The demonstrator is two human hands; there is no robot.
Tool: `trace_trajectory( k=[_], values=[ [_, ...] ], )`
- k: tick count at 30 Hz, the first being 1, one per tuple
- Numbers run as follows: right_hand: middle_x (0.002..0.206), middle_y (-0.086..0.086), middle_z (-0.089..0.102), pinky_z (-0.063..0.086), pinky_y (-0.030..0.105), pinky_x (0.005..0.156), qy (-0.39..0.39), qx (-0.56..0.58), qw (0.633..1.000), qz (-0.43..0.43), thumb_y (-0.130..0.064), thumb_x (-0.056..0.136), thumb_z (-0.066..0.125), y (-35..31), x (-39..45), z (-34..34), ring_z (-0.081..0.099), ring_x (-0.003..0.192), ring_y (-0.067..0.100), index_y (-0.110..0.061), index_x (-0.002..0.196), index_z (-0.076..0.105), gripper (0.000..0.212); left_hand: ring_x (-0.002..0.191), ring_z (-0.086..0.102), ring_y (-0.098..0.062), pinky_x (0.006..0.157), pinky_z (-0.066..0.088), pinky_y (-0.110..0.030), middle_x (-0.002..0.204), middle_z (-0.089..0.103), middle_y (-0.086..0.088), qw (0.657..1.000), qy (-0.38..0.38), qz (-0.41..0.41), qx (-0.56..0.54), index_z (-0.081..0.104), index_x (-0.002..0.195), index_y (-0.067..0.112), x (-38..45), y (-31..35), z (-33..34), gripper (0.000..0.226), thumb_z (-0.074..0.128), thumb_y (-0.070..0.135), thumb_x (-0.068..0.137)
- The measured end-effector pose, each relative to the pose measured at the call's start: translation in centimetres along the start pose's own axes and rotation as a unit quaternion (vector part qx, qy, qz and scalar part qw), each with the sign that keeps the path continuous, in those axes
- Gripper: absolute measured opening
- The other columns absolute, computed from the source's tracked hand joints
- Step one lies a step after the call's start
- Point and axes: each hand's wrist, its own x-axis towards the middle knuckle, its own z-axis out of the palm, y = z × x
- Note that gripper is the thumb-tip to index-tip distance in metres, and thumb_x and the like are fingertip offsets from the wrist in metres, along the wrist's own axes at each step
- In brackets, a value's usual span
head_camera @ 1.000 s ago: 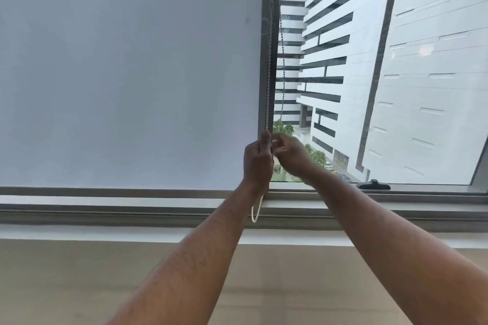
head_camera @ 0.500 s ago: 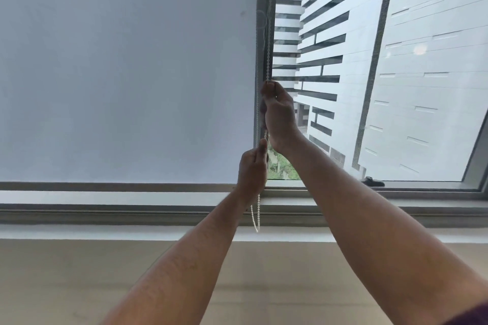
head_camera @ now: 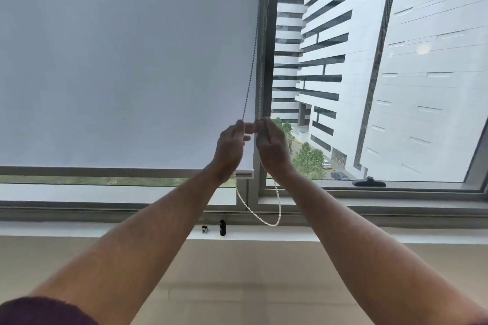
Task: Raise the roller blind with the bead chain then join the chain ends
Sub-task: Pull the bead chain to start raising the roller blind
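Left hand (head_camera: pixel 229 145) and right hand (head_camera: pixel 272 145), raised side by side before the window frame (head_camera: pixel 267 60), each with its grip pinched closed on one strand of the bead chain (head_camera: pixel 260 92). The chain's slack loop hangs below both wrists, above the sill (head_camera: pixel 79 229). The roller blind (head_camera: pixel 118 60) covers the left pane, bottom bar just above the lower frame. Two small objects, one black (head_camera: pixel 222 227), stand on the sill.

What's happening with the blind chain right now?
Both hands, left and right, grip the bead chain. Roller blind barely raised. Nothing blocking.
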Motion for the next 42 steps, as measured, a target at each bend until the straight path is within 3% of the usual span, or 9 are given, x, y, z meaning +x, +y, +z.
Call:
trace_trajectory(
  k=[6,9,13,21,25,27,33,37,42],
  values=[
    [0.068,-0.022,0.056,0.038,0.032,0.063,-0.041,-0.012,0.999,0.017,-0.016,0.102,0.045,3.8,-3.2,1.0,0.045,0.061,0.001,-0.034,0.075,0.050,0.032,0.113,0.065,-0.028,0.095,0.050,-0.036,0.119,0.068,-0.014,0.995,-0.035,-0.007,-0.093,0.061,0.116,0.012,3.6,7.8,1.0,0.046,0.027,0.042,0.109],
    [0.067,-0.019,0.055,0.040,0.028,0.065,-0.048,-0.023,0.999,0.011,-0.023,0.100,0.044,4.9,-4.1,0.8,0.046,0.064,0.001,-0.036,0.075,0.048,0.028,0.080,0.068,-0.024,0.068,0.053,-0.028,0.089,0.068,-0.012,0.989,-0.024,-0.026,-0.141,0.061,0.100,0.007,4.7,10.6,1.5,0.042,0.037,0.042,0.108],
    [0.067,-0.021,0.055,0.038,0.023,0.062,-0.064,-0.024,0.998,-0.004,-0.019,0.104,0.046,5.1,-4.2,0.5,0.046,0.062,0.001,-0.027,0.078,0.050,0.027,0.041,0.025,-0.014,0.047,0.024,-0.029,0.049,0.033,0.002,0.979,0.046,-0.041,-0.196,0.039,0.056,0.022,4.9,11.0,2.7,0.055,0.041,0.043,0.106],
    [0.050,-0.017,0.051,0.034,0.032,0.053,-0.173,-0.070,0.979,0.078,-0.024,0.104,0.046,7.5,-4.8,-0.6,0.040,0.050,0.011,-0.031,0.079,0.057,0.028,0.034,0.025,-0.013,0.045,0.026,-0.027,0.046,0.028,0.003,0.982,0.079,0.018,-0.170,0.039,0.045,0.028,2.7,6.3,5.2,0.064,0.042,0.045,0.106],
    [0.060,-0.010,0.063,0.046,0.038,0.063,-0.189,-0.029,0.973,0.131,-0.024,0.103,0.046,8.0,-4.8,-2.7,0.056,0.059,0.012,-0.030,0.083,0.067,0.030,0.035,0.024,-0.012,0.045,0.025,-0.025,0.045,0.028,0.005,0.984,0.072,0.019,-0.161,0.038,0.046,0.027,1.8,4.7,5.4,0.063,0.042,0.047,0.106],
    [0.076,-0.008,0.069,0.048,0.028,0.075,-0.173,0.008,0.975,0.136,-0.025,0.094,0.045,6.8,-3.8,-3.3,0.061,0.072,0.005,-0.020,0.087,0.069,0.026,0.035,0.024,-0.015,0.046,0.027,-0.026,0.045,0.028,0.003,0.985,0.083,0.024,-0.147,0.039,0.045,0.027,1.6,4.1,5.4,0.064,0.042,0.049,0.105],
    [0.096,0.006,0.071,0.049,0.008,0.067,-0.065,0.128,0.984,0.109,-0.012,0.076,0.040,0.5,1.5,-4.4,0.066,0.080,-0.004,-0.003,0.117,0.070,0.051,0.036,0.030,-0.017,0.044,0.029,-0.033,0.045,0.033,-0.002,0.987,0.068,0.002,-0.146,0.051,0.051,0.022,-0.7,0.8,5.6,0.060,0.042,0.045,0.106],
    [0.106,0.007,0.078,0.053,0.034,0.084,-0.071,0.171,0.974,0.131,-0.005,0.096,0.042,-3.5,4.5,-4.4,0.071,0.096,0.015,-0.007,0.123,0.068,0.037,0.034,0.027,-0.016,0.041,0.024,-0.025,0.045,0.030,-0.003,0.987,0.070,-0.026,-0.141,0.040,0.055,0.020,-2.1,-1.7,6.2,0.057,0.045,0.050,0.104],
    [0.065,-0.005,0.061,0.039,0.025,0.050,-0.056,0.275,0.948,0.153,-0.027,0.111,0.039,-7.5,6.4,-2.5,0.050,0.051,0.008,-0.014,0.122,0.065,0.031,0.038,0.020,-0.012,0.039,0.018,-0.026,0.047,0.026,0.004,0.986,0.050,-0.042,-0.152,0.035,0.058,0.023,-2.4,-1.7,6.7,0.053,0.047,0.050,0.103]
  ],
)
